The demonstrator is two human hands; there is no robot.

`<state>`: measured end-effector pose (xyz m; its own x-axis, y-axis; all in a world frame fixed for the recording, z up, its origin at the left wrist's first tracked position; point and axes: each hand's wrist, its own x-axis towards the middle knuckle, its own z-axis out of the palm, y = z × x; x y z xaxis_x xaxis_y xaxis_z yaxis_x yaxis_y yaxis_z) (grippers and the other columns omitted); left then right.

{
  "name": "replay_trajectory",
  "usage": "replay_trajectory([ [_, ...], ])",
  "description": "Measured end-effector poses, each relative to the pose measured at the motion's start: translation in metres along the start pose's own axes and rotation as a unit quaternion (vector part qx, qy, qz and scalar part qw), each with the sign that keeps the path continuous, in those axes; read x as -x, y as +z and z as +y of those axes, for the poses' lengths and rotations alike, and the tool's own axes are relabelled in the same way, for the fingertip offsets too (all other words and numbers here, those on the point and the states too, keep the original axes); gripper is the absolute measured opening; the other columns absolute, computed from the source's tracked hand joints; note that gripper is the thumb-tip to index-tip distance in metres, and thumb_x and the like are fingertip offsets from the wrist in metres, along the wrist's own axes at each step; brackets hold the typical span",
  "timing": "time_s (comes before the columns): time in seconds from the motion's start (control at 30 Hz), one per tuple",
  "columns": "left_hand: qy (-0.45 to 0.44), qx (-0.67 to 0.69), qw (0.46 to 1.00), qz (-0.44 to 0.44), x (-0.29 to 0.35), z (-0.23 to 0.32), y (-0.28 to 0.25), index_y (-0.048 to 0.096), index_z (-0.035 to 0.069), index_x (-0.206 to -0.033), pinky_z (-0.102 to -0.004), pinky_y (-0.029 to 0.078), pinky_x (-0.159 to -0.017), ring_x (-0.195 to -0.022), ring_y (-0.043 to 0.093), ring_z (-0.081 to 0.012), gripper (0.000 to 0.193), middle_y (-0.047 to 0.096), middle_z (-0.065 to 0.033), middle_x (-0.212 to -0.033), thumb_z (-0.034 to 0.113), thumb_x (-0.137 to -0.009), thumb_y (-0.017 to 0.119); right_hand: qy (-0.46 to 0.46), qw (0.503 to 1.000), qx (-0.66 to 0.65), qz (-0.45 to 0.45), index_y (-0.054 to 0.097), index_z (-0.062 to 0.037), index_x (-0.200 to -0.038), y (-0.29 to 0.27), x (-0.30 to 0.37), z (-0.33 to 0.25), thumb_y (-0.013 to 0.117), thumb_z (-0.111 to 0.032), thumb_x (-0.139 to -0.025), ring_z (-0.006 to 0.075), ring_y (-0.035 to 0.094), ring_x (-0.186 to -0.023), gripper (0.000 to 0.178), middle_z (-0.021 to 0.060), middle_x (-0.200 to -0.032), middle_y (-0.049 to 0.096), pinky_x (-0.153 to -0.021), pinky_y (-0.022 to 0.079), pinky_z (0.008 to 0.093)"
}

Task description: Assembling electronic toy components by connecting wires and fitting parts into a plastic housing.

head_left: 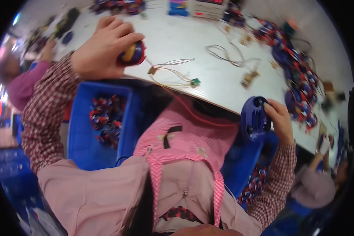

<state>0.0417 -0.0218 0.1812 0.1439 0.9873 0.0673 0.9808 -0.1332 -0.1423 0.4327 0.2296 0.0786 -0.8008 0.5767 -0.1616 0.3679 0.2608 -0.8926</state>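
Note:
My left hand (102, 49) is closed over a small rounded part (133, 53) in yellow, red and dark blue, pressed against the near edge of the white table (177, 39). Thin wires with a small green board (195, 82) lie just right of it. My right hand (278, 118) grips a blue oval plastic shell (255, 118) below the table edge, its hollow inner side facing me. A red wire (192, 114) runs from the table toward that shell.
A blue bin (82, 129) with red and blue parts sits at my left; another blue bin (244, 165) is at my right. Piles of similar parts (299, 74) line the table's right side. Loose wires (228, 55) lie mid-table. Other people sit at far left (23, 84) and lower right (314, 185).

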Motion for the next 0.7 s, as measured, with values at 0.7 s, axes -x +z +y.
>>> replay_trajectory([
  [0.7,0.041,-0.154,0.981,-0.115,-0.046,-0.129,0.164,0.050,0.017,-0.120,-0.0582,0.009,-0.111,-0.133,0.031,-0.0244,0.058,0.049,-0.0048,-0.119,0.006,-0.066,0.067,-0.059,0.965,0.173,0.186,0.063,0.0059,-0.097,0.102,-0.090,0.037,0.054,-0.021,-0.094,0.0076,0.054,-0.071,0.028,-0.0007,-0.075,0.061,-0.063,0.042,0.0209],
])
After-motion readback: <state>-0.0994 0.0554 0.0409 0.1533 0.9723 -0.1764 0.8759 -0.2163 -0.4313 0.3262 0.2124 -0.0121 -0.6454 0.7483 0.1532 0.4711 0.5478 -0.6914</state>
